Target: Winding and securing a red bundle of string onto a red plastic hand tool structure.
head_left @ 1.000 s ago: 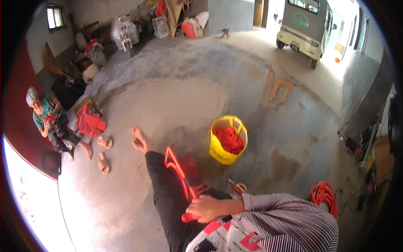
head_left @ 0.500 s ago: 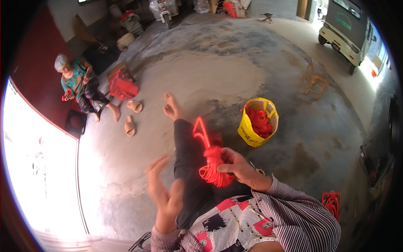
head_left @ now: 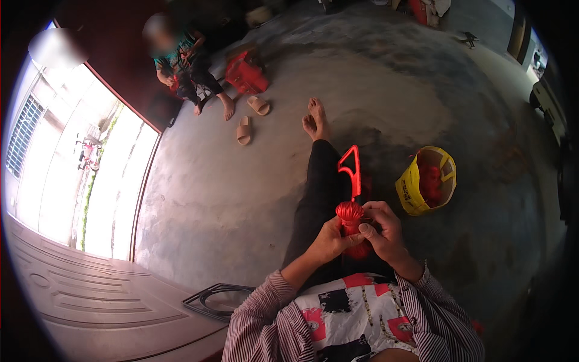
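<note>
Concrete floor (head_left: 229, 199) throughout; seated co-worker (head_left: 183, 59) at upper left. Yellow bag (head_left: 409, 188), red stuff inside, right of the outstretched leg. Red hooked frame (head_left: 356, 179) just beyond the hands. Left hand (head_left: 330, 242) clamped round red tassel (head_left: 349, 212) over the lap; right hand (head_left: 389, 236) curled against its side, can't tell if gripping.

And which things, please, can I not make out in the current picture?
In the head view:
Red bundle: left hand and right hand partly cover its middle.
Red contents: their lower part is behind the yellow bag's wall.
Seated person's red item: too small and blurred.
Vehicle: cut off by dark right rim.
</note>
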`<move>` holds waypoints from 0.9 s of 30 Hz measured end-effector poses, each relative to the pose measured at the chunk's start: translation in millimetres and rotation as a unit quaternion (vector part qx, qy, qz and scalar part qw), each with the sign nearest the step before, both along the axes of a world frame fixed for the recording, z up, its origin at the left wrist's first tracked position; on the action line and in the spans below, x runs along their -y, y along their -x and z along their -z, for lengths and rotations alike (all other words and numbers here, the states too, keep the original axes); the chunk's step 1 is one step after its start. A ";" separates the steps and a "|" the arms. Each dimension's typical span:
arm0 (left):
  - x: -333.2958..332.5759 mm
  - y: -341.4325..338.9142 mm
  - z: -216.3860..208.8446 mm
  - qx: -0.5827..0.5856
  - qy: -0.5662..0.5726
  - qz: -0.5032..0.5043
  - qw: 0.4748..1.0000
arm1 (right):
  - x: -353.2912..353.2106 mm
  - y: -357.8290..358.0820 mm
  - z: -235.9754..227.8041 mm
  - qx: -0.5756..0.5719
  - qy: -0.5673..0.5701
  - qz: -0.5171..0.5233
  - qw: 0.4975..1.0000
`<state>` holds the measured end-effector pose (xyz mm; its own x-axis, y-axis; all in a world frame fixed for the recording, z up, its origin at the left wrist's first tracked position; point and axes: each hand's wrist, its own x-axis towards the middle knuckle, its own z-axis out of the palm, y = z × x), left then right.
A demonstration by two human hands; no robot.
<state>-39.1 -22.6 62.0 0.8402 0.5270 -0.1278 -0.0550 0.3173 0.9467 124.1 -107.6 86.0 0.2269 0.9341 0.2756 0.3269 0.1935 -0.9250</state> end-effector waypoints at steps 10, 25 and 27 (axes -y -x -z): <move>-59.9 -1.8 -40.3 0.241 0.058 -0.161 0.955 | -12.1 -28.2 33.1 -0.522 0.105 -0.180 0.827; -83.6 -39.3 48.4 -0.324 -0.694 0.100 0.634 | -52.2 -77.1 115.4 0.214 0.232 -0.048 0.948; -75.3 -47.3 54.5 -0.341 -0.682 0.107 0.638 | -49.9 -76.0 116.9 0.292 0.216 -0.078 0.929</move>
<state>8.2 52.6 7.5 0.9055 0.4217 -0.0477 0.4243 -0.8960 0.1310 200.1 -57.7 -30.9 0.0083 0.9951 -0.0986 0.7961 -0.0663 -0.6016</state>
